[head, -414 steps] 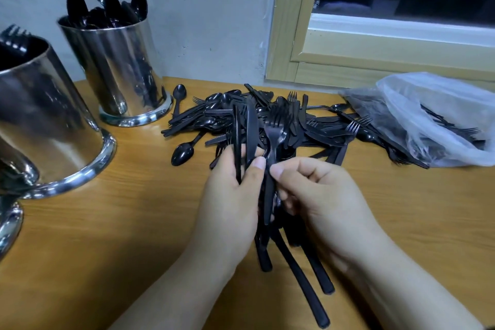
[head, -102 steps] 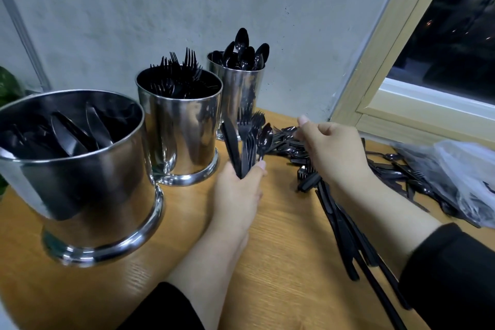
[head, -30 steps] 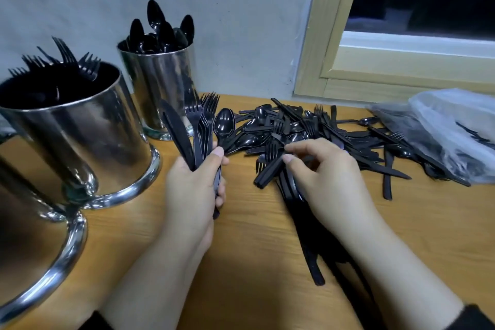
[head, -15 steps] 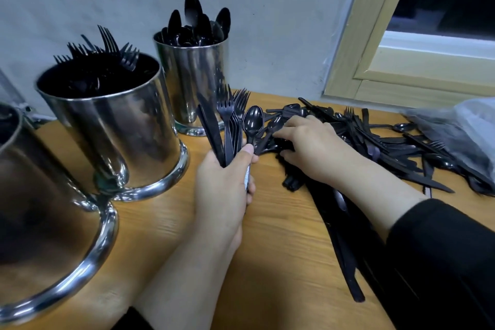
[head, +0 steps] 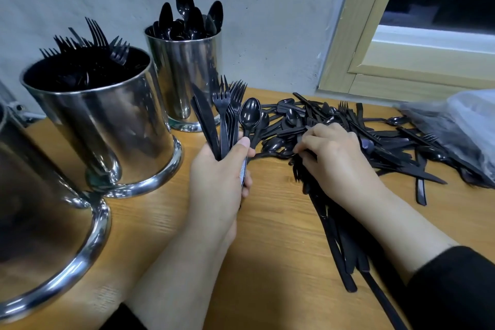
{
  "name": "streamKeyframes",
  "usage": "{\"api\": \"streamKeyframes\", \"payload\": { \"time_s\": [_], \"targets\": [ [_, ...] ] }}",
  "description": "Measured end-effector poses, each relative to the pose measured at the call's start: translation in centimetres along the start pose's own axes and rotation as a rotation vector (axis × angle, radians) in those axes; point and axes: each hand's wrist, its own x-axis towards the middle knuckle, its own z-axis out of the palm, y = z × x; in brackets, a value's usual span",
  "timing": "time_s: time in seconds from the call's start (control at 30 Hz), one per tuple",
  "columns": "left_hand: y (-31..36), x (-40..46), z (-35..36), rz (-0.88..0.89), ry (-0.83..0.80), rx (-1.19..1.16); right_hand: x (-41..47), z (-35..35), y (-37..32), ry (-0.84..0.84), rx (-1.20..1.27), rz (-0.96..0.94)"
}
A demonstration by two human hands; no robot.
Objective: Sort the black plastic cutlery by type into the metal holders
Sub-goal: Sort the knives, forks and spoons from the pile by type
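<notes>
Left hand (head: 219, 177) clenched glossy black bundle (head: 227, 120) upright; right hand (head: 332, 158) pinched spoon handle (head: 267, 155) in pile (head: 361, 136), woodgrain bench (head: 267, 249).

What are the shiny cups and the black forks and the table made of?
Cups: polished metal, probably steel; they mirror the room.
Forks in the left hand: thin black plastic, slightly glossy.
Table: looks like wood with visible grain, though it could be a wood-look surface.
</notes>
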Motion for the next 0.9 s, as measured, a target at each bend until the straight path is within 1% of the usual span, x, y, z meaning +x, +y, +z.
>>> {"api": "streamKeyframes", "payload": {
  "time_s": [0.17, 0.37, 0.53, 0.6, 0.67, 0.73, 0.8, 0.9],
  "targets": [
    [0.5, 0.1, -0.3, 0.032, 0.017, 0.026, -0.4, -1.3, 0.5, 0.114, 0.074, 0.014],
    [0.7, 0.6, -0.8, 0.058, 0.033, 0.101, -0.8, -2.4, 1.0, 0.098, 0.199, 0.084],
    [0.7, 0.5, -0.9, 0.097, 0.027, 0.172, -0.9, -3.3, -0.2, 0.233, 0.393, 0.153],
    [0.7, 0.4, -0.8, 0.105, 0.016, 0.198, -0.9, -3.4, -0.5, 0.271, 0.506, 0.191],
    [0.6, 0.3, -0.6, 0.096, -0.024, 0.228, -0.8, -3.7, -0.7, 0.242, 0.649, 0.217],
    [0.5, 0.0, -0.3, 0.057, -0.09, 0.219, -0.7, -4.0, -1.1, 0.175, 0.714, 0.213],
    [0.5, -0.3, -0.1, 0.007, -0.154, 0.202, -0.8, -3.9, -1.4, 0.154, 0.696, 0.2],
    [0.5, -0.9, 0.4, -0.069, -0.237, 0.174, -0.7, -3.4, -1.7, 0.164, 0.638, 0.196]
  ]
}}
